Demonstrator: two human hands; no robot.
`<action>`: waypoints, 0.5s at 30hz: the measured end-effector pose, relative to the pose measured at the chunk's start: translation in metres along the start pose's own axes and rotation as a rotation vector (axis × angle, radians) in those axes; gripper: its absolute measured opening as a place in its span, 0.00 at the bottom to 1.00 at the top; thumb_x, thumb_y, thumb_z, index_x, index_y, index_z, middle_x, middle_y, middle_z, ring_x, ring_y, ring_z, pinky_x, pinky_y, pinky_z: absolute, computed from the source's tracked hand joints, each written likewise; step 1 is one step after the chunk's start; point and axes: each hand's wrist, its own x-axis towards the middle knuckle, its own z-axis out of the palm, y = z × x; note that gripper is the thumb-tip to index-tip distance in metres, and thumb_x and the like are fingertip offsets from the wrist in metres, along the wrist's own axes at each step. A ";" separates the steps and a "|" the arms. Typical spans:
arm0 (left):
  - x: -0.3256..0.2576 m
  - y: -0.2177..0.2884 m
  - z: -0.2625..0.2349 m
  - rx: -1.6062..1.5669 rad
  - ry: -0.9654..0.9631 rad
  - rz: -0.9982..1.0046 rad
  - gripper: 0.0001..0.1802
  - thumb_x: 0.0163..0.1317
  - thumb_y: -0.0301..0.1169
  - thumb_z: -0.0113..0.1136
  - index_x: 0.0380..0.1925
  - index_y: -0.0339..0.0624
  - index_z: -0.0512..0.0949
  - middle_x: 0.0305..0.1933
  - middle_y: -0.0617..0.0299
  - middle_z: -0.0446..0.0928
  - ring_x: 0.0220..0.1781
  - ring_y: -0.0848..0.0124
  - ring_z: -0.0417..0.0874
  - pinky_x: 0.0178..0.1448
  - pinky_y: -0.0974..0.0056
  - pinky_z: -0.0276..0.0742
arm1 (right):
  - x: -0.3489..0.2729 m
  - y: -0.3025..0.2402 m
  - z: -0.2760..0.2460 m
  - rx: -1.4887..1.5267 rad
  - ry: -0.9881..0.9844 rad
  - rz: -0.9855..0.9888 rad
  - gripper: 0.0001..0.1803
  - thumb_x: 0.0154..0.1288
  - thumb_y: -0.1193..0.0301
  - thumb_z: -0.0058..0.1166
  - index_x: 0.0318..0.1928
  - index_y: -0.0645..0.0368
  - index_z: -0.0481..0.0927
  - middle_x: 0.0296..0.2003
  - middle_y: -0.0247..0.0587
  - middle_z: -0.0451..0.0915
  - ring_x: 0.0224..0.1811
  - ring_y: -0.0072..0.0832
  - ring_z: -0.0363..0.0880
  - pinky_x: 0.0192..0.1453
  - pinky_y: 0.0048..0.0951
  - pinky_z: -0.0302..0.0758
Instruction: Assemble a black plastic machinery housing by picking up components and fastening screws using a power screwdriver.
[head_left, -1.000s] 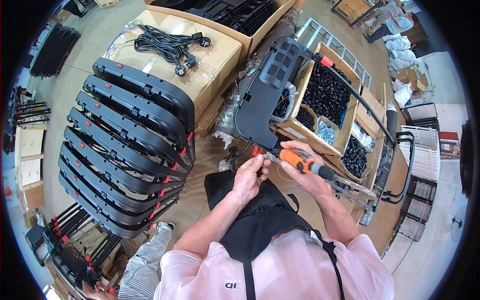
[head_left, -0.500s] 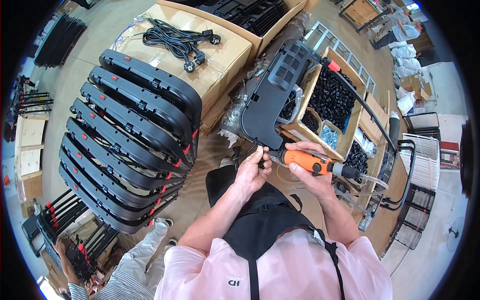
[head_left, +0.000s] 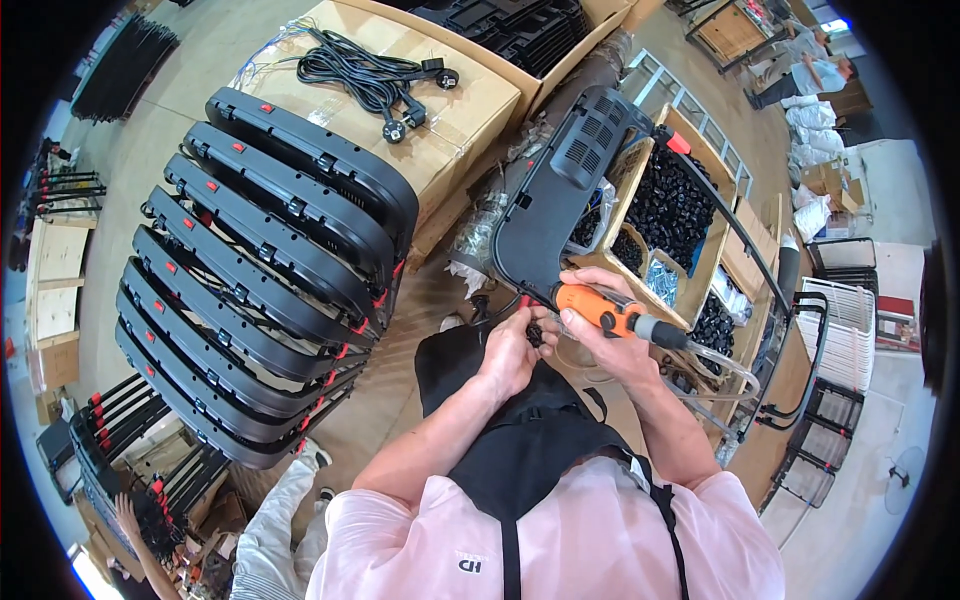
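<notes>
Workshop floor [head_left: 385, 420], black housing [head_left: 543, 228] beyond hands [head_left: 508, 358] [head_left: 622, 350]

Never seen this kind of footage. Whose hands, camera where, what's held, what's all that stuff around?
No robot here: a person works bare-handed. A fisheye camera on their head looks down, so picture left is their left and straight edges bend near the rim.

The right hand holds an orange power tool with a clear hose at its rear. The left hand curls around small dark pieces.

Ahead is a black plastic housing; right of it, a wooden box of black parts. Coiled cable lies on a cardboard box. More housings line up at left.
</notes>
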 end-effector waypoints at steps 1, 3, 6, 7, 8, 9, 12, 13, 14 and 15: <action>-0.001 0.002 -0.002 0.047 -0.033 -0.009 0.20 0.84 0.44 0.45 0.51 0.40 0.80 0.42 0.61 0.84 0.37 0.70 0.83 0.39 0.64 0.79 | 0.003 -0.004 0.004 0.029 -0.018 0.066 0.26 0.64 0.81 0.67 0.62 0.60 0.75 0.60 0.49 0.82 0.61 0.33 0.82 0.68 0.38 0.78; -0.006 0.002 -0.002 0.053 -0.068 0.000 0.19 0.84 0.42 0.46 0.50 0.40 0.81 0.41 0.63 0.84 0.37 0.72 0.83 0.39 0.65 0.78 | 0.005 0.002 0.007 -0.082 -0.042 0.103 0.23 0.64 0.81 0.67 0.59 0.59 0.78 0.59 0.48 0.83 0.61 0.33 0.82 0.67 0.38 0.79; -0.009 -0.002 -0.006 0.068 -0.129 0.018 0.17 0.84 0.41 0.49 0.48 0.41 0.82 0.40 0.65 0.84 0.36 0.75 0.82 0.38 0.67 0.78 | 0.009 0.011 0.012 -0.199 -0.012 -0.066 0.19 0.63 0.72 0.70 0.54 0.55 0.81 0.54 0.43 0.87 0.49 0.28 0.88 0.56 0.31 0.84; -0.007 0.000 -0.007 0.077 -0.159 0.034 0.16 0.83 0.40 0.50 0.47 0.42 0.83 0.38 0.67 0.84 0.35 0.77 0.82 0.38 0.69 0.77 | 0.011 0.009 0.011 -0.180 -0.053 -0.039 0.19 0.63 0.73 0.70 0.53 0.56 0.81 0.57 0.45 0.86 0.51 0.31 0.89 0.58 0.32 0.84; -0.007 0.001 -0.008 0.074 -0.161 0.038 0.16 0.83 0.40 0.50 0.47 0.42 0.83 0.38 0.67 0.84 0.35 0.77 0.82 0.38 0.69 0.77 | 0.013 0.005 0.011 -0.182 -0.056 -0.042 0.19 0.63 0.73 0.70 0.53 0.56 0.81 0.57 0.45 0.86 0.51 0.31 0.89 0.58 0.32 0.84; -0.007 0.001 -0.010 0.113 -0.177 0.044 0.15 0.83 0.41 0.52 0.46 0.43 0.83 0.37 0.67 0.83 0.35 0.77 0.81 0.37 0.70 0.76 | 0.014 -0.001 0.012 -0.186 -0.089 -0.016 0.18 0.63 0.76 0.69 0.53 0.57 0.81 0.58 0.47 0.85 0.56 0.33 0.86 0.62 0.35 0.81; -0.008 0.002 -0.019 0.200 -0.181 0.064 0.15 0.82 0.41 0.54 0.44 0.43 0.83 0.34 0.68 0.82 0.33 0.78 0.80 0.37 0.71 0.75 | 0.015 -0.004 0.014 -0.176 -0.114 0.012 0.17 0.62 0.78 0.69 0.51 0.59 0.81 0.58 0.48 0.84 0.61 0.36 0.83 0.67 0.38 0.78; -0.009 0.005 -0.018 0.248 -0.176 0.077 0.15 0.81 0.41 0.55 0.43 0.43 0.83 0.33 0.69 0.81 0.32 0.78 0.79 0.37 0.71 0.75 | 0.016 -0.003 0.014 -0.178 -0.109 0.020 0.17 0.62 0.78 0.69 0.51 0.59 0.81 0.58 0.48 0.84 0.61 0.36 0.83 0.67 0.38 0.79; -0.010 0.006 -0.016 0.247 -0.177 0.078 0.15 0.81 0.41 0.55 0.43 0.43 0.83 0.33 0.69 0.81 0.32 0.78 0.79 0.37 0.71 0.75 | 0.016 -0.002 0.014 -0.180 -0.104 0.030 0.18 0.62 0.78 0.69 0.51 0.59 0.81 0.57 0.48 0.84 0.61 0.36 0.83 0.67 0.38 0.79; -0.012 0.007 -0.014 0.275 -0.128 0.098 0.14 0.81 0.40 0.56 0.44 0.42 0.82 0.33 0.68 0.81 0.33 0.78 0.79 0.38 0.70 0.75 | 0.016 -0.002 0.014 -0.181 -0.105 0.029 0.18 0.62 0.78 0.69 0.51 0.59 0.81 0.57 0.48 0.84 0.61 0.36 0.83 0.67 0.38 0.79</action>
